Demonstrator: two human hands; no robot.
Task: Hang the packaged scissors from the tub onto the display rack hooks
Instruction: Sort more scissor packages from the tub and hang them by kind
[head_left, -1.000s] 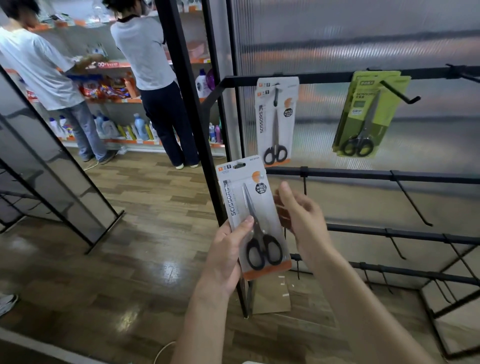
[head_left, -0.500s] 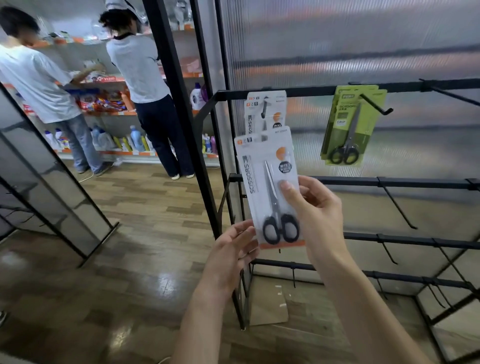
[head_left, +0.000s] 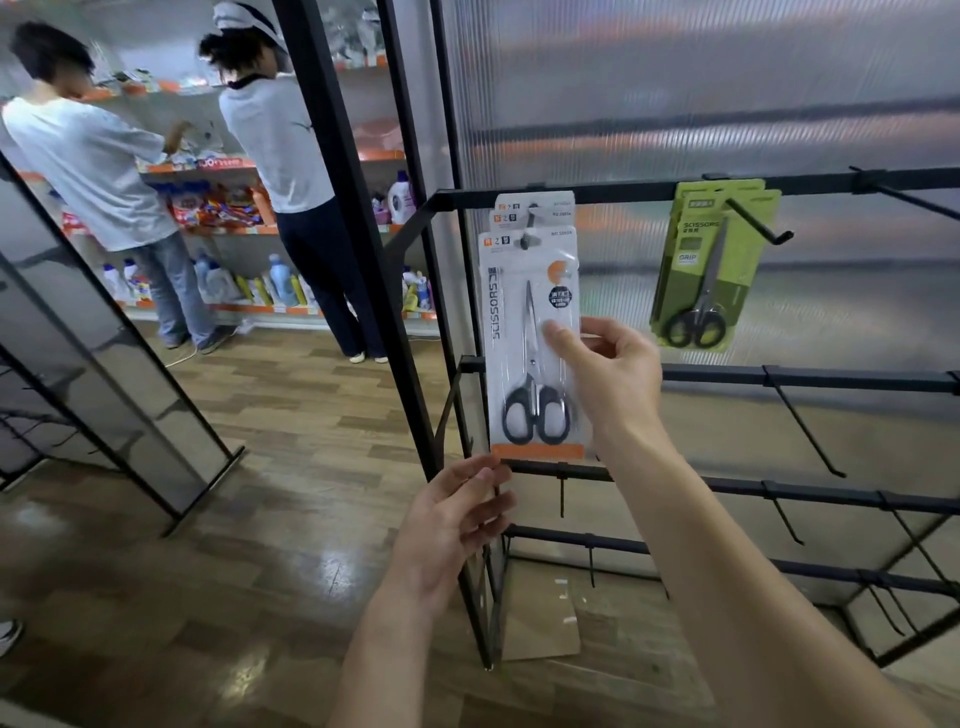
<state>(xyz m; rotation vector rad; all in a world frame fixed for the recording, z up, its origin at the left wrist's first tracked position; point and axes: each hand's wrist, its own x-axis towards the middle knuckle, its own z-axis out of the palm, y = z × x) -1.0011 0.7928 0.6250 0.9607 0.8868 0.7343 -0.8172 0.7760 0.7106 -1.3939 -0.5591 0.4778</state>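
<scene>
A white packaged scissors (head_left: 519, 343) with an orange bottom strip hangs upright at the left hook (head_left: 527, 241) of the black display rack (head_left: 623, 191), its hole at the hook tip. Two matching white packs sit behind it on that hook. My right hand (head_left: 608, 374) pinches the pack's right edge, thumb on the front. Just below the pack's lower corner, my left hand (head_left: 457, 525) is held with fingers apart, holding nothing. Green packaged scissors (head_left: 711, 270) hang on the neighbouring hook to the right. The tub is out of view.
Several bare hooks (head_left: 800, 421) stick out from the rack's lower bars. A black upright post (head_left: 363, 218) stands left of the rack. Two people stand at shelves (head_left: 218, 166) in the back left. A second black frame (head_left: 119, 374) leans at the left over the wood floor.
The white pack rose from chest height up to the left hook. My left hand let go of it and dropped below; my right hand now holds it alone.
</scene>
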